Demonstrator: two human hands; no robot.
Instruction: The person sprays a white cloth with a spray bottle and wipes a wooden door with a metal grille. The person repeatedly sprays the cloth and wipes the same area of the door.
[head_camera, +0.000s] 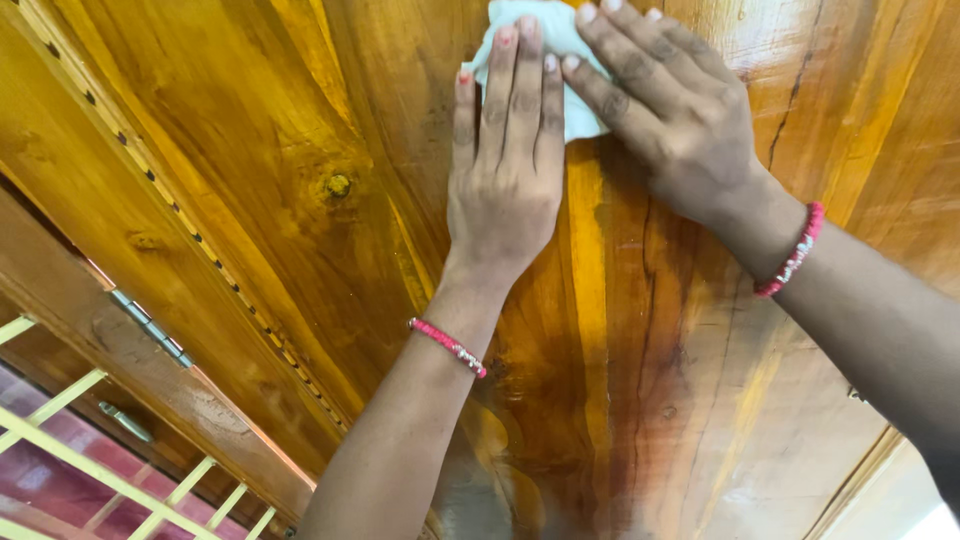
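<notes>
Cloth (565, 60) — pale, folded, pressed flat against the wood panel (300, 150) near the top edge of view. Partly hidden under both hands; upper part cut off by the frame.

Left hand (505, 170): open, fingers straight and together, fingertips resting on the cloth's lower left part, palm against the panel. Red nail polish, partly worn. Red bead bracelet (448, 346) at the wrist.

Right hand (675, 105): open, fingers spread and extended over the cloth's right side, pressing down — no grip closed around it. Matching red bracelet (792, 252) at the wrist.

Hands just beside each other, fingertips nearly touching over the cloth.

Panel: glossy varnished, orange-brown grain, dark knot (338, 185) left of the left hand, dark streak running below the cloth. Beaded trim strip (190, 235) along the panel's left border. Metal hinge (150, 328) on the frame beyond. Yellow grille (90, 470) at lower left, well apart from the hands.
</notes>
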